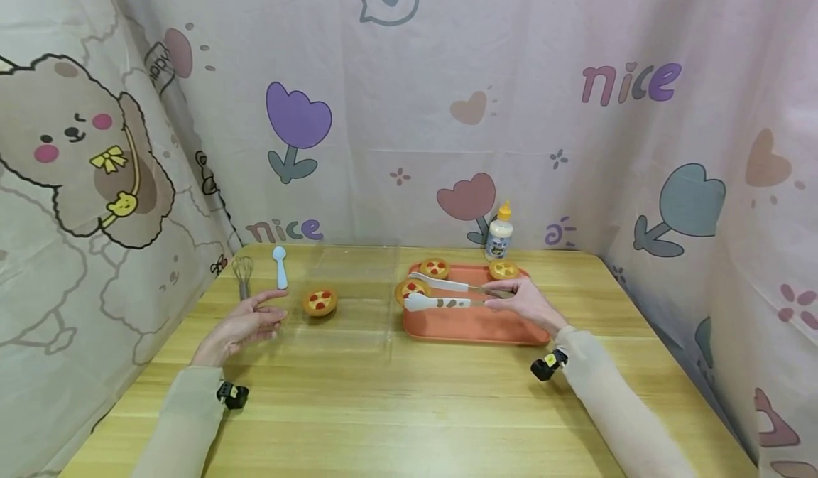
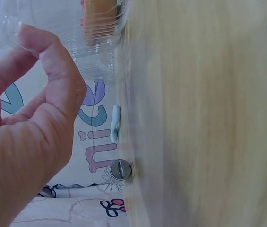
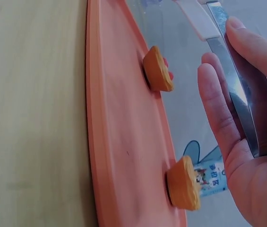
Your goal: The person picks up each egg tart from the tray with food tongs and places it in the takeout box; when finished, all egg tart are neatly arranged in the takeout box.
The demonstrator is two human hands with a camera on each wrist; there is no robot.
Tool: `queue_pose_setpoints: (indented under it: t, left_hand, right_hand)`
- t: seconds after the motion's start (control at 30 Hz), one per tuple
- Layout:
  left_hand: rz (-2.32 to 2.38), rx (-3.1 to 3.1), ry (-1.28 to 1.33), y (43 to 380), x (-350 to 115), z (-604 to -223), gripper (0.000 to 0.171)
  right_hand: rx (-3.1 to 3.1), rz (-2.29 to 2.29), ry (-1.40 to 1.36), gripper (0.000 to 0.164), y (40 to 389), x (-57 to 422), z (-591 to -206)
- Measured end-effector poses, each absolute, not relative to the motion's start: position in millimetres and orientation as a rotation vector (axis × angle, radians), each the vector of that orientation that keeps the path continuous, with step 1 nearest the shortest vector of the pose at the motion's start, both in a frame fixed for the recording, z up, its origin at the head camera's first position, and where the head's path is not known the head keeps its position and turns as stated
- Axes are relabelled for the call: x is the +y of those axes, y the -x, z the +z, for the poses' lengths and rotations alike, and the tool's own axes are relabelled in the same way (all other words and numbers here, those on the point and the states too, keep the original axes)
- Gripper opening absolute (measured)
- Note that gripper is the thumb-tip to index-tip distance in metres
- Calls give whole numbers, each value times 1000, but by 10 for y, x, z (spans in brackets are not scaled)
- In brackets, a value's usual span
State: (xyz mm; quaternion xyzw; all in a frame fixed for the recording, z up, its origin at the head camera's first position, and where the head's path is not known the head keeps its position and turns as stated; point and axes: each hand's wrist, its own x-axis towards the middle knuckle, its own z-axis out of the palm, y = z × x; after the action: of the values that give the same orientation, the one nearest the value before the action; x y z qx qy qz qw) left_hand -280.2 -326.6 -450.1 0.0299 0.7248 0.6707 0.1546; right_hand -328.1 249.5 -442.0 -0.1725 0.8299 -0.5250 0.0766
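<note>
My right hand (image 1: 529, 303) grips tongs (image 1: 450, 302) by their metal end; their white, brown-spotted arms stand spread. The tong tips lie on either side of a toy tart (image 1: 409, 290) with red-dotted topping at the left end of the orange tray (image 1: 476, 332). Another red-dotted tart (image 1: 435, 268) and a yellow-topped tart (image 1: 503, 270) sit along the tray's back edge. My left hand (image 1: 246, 327), fingers loosely bent, is at the left edge of a clear plastic container (image 1: 361, 336); whether it touches is unclear. One tart (image 1: 319, 302) is inside that container.
A whisk (image 1: 243, 275) and a pale blue spoon (image 1: 280, 268) lie at the table's back left. Behind the tray stands a white bottle (image 1: 499, 236) with a yellow tip. A printed curtain (image 1: 409, 109) hangs around the wooden table (image 1: 409, 421).
</note>
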Motion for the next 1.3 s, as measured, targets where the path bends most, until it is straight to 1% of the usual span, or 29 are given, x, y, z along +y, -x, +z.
queue_pose_setpoints:
  t: [0.3,0.6,0.93,1.3]
  left_hand:
    - [1959,2021,-105,2789,-3258,-4468,74]
    - [1922,2069,-95,2814,-3267,-4500,71]
    - [1907,2083,-102,2823,-3270,-4511,73]
    - [1894,2093,-97,2803,-3268,-4494,76]
  right_hand:
    - [2475,-1597,567,50,3308,2331,-4408]
    - [2462,-1563,565,50,3317,2172,-4385]
    - [2408,-1568,613,48,3305,2032,-4367]
    - [2349,-1589,665,47,3309,1820,-4445]
